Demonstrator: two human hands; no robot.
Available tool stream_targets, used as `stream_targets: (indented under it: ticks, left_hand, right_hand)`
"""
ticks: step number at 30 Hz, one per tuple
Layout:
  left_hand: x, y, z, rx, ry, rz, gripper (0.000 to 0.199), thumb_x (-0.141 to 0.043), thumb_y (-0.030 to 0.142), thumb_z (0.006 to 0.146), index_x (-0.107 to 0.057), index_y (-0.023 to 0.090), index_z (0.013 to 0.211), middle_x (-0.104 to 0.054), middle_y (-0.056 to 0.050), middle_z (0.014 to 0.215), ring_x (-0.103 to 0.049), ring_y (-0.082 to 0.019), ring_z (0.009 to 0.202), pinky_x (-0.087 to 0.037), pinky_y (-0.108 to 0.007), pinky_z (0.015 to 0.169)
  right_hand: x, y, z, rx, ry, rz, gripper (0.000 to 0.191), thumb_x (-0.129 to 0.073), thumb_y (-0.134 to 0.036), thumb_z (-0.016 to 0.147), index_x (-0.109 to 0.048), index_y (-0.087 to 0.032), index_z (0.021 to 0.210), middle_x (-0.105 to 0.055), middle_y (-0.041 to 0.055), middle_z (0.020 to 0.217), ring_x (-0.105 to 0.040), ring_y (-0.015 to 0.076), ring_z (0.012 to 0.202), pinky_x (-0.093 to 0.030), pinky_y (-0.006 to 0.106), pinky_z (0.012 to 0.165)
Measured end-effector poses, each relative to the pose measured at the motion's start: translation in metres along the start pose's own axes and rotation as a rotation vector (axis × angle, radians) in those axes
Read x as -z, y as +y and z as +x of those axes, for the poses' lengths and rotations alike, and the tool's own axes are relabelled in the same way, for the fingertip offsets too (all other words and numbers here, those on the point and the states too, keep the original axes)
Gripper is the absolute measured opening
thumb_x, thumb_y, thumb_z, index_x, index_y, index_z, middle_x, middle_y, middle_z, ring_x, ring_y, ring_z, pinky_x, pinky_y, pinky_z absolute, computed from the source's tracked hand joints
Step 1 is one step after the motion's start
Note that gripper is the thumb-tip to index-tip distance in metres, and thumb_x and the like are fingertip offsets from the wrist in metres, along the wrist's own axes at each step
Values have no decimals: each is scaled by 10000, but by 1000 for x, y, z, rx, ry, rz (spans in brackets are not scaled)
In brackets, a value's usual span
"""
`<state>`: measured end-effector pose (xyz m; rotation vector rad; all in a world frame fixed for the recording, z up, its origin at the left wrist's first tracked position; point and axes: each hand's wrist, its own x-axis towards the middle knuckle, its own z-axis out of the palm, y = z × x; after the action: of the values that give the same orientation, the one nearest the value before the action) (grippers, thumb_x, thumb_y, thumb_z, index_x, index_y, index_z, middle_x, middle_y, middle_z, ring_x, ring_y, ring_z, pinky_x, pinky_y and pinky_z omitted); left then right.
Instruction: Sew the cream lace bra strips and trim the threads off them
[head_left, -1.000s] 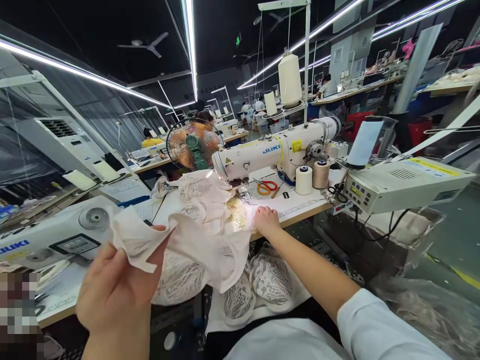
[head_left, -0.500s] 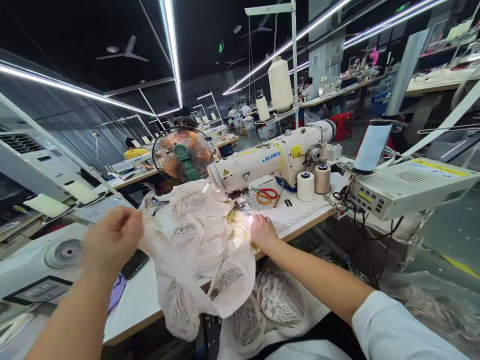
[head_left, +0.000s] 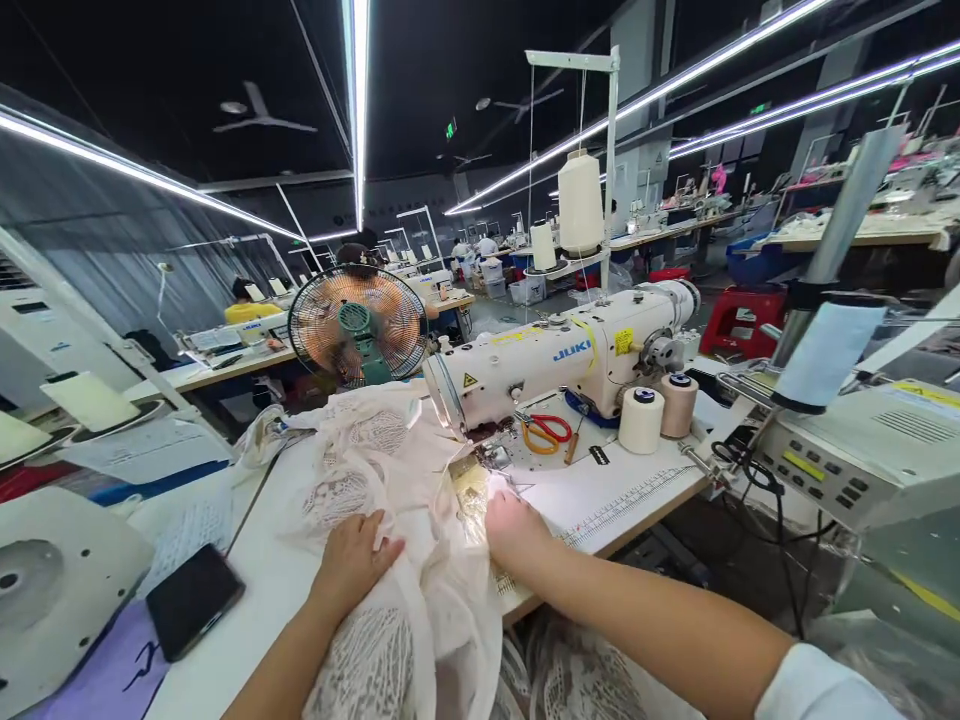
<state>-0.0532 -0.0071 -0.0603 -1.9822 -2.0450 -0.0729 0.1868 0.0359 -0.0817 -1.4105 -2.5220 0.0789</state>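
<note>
Pale lace bras (head_left: 420, 550) lie bunched over the sewing table and hang past its front edge. My left hand (head_left: 354, 560) lies on the fabric with its fingers stretched out and the thumb apart. Close to the needle end of the white JUKI sewing machine (head_left: 517, 370), my right hand (head_left: 516, 522) is closed on the bra's edge; its fingertips are partly hidden. A lit, shiny yellowish plate (head_left: 469, 490) shows between the cloth and my right hand.
Red and orange-handled scissors (head_left: 546, 430), a black blade (head_left: 598, 455) and two thread spools (head_left: 641, 420) sit right of the machine. A black phone (head_left: 195, 600) lies at left. A fan (head_left: 358, 325) stands behind; a control box (head_left: 840, 460) is at right.
My left hand has come down and right from holding a raised strap of the bra, and now lies on the cloth. My right hand stays near the needle. The view has shifted.
</note>
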Motion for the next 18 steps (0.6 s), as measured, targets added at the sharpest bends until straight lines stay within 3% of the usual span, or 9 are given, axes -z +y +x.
stream_targets:
  ticks: [5, 7, 10, 13, 15, 18]
  left_hand:
    - [11, -28, 22, 69, -15, 146, 372, -422, 370, 879, -663, 119, 1011, -665, -197, 1019, -559, -380, 1081, -324, -628, 985]
    - [20, -35, 25, 91, -36, 183, 379, -366, 328, 908, -659, 111, 1008, -671, -200, 1014, -564, -382, 1072, -290, -650, 995]
    - [37, -43, 30, 121, -90, 194, 376, -354, 267, 907, -654, 109, 1070, -677, -177, 996, -588, -357, 1045, -329, -593, 994]
    - [55, -51, 39, 223, -127, 189, 464, -255, 218, 914, -639, 105, 1148, -664, -175, 969, -631, -329, 939, -469, -471, 833]
    - [68, -61, 47, 299, -132, 186, 534, -170, 223, 929, -600, 104, 1222, -643, -171, 974, -639, -294, 894, -494, -379, 732]
    - [89, -83, 54, 379, -123, 189, 569, -143, 273, 924, -536, 111, 1303, -620, -153, 1035, -608, -248, 934, -484, -333, 786]
  right_hand:
    - [-3, -14, 28, 75, -53, 15, 258, -523, -81, 818, -651, -42, 1039, -648, 218, 1034, -615, 271, 985, -503, 373, 855]
    - [-4, -16, 38, 102, -68, 17, 268, -530, -95, 817, -649, -22, 1046, -644, 238, 1047, -615, 281, 984, -495, 387, 864]
    - [-5, -16, 49, 167, -94, 12, 337, -618, -107, 745, -646, -3, 1065, -640, 250, 1081, -611, 293, 993, -486, 394, 883]
    - [-7, -13, 57, 215, -86, 10, 348, -605, -101, 757, -640, -6, 1091, -645, 245, 1091, -608, 290, 1010, -480, 398, 899]
    - [-9, -11, 60, 226, -71, 12, 314, -534, -80, 812, -639, -11, 1100, -644, 245, 1105, -610, 282, 1017, -487, 401, 891]
    - [-12, -6, 62, 238, -65, 25, 312, -488, -68, 840, -642, -7, 1104, -628, 256, 1148, -603, 286, 1043, -486, 421, 902]
